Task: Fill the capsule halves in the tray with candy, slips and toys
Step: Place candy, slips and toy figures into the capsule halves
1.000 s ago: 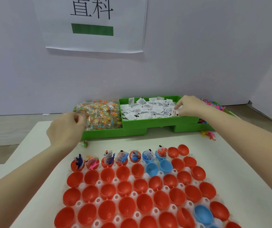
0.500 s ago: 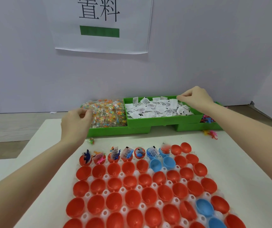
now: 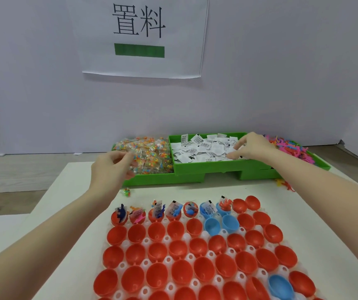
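Seven capsule halves (image 3: 174, 211) along the 12 o'clock row of the white plastic tray (image 3: 187, 236) are filled; the rest sit empty. Left hand (image 3: 111, 167) pinches a clear candy packet (image 3: 136, 162) over the green candy bin (image 3: 163, 180). Right hand (image 3: 252, 147) lies loosely spread on the white paper slips (image 3: 204, 148); whether it has one, can't tell. Risks: grabbing two stuck slips, or a sleeve-level forearm knocking loose red halves at 3 o'clock.

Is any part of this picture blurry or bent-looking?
Head view: the left hand at the candy packets is smeared by motion; the capsule halves look sharp; the wide lens bows the table edges; light is soft, without glare.
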A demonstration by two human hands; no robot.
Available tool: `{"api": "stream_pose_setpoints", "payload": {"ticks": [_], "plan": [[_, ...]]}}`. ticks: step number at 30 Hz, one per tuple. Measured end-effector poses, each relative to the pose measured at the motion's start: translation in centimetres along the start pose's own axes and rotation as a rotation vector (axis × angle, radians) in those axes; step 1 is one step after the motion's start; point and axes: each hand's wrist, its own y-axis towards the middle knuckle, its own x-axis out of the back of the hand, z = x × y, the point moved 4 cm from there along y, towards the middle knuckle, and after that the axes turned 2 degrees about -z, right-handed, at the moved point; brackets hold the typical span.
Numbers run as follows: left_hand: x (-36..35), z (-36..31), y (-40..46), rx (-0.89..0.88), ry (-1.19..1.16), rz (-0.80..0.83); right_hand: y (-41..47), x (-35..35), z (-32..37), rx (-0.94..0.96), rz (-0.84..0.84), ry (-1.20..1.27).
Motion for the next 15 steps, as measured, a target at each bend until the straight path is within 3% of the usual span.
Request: {"api": "stream_pose_setpoints", "payload": {"ticks": [4, 8, 13, 15], "plan": [[-0.2, -0.1, -0.2, 0.038, -0.080, 0.014, 0.4, 0.7, -0.3, -0.030, -0.115, 0.255], [-0.5, -0.4, -0.7, 0.140, -0.226, 0.049, 0.4, 1.3, -0.7, -0.019, -0.165, 0.271], [-0.7, -1.1, -1.5, 0.179, -0.288, 0.086, 0.1, 1.3, -0.4, 0.044, -0.102, 0.283], [-0.4, -1.3, -1.5, 0.176, -0.291, 0.090, 0.1, 0.9, 0.1, 0.056, -0.002, 0.163]]}}
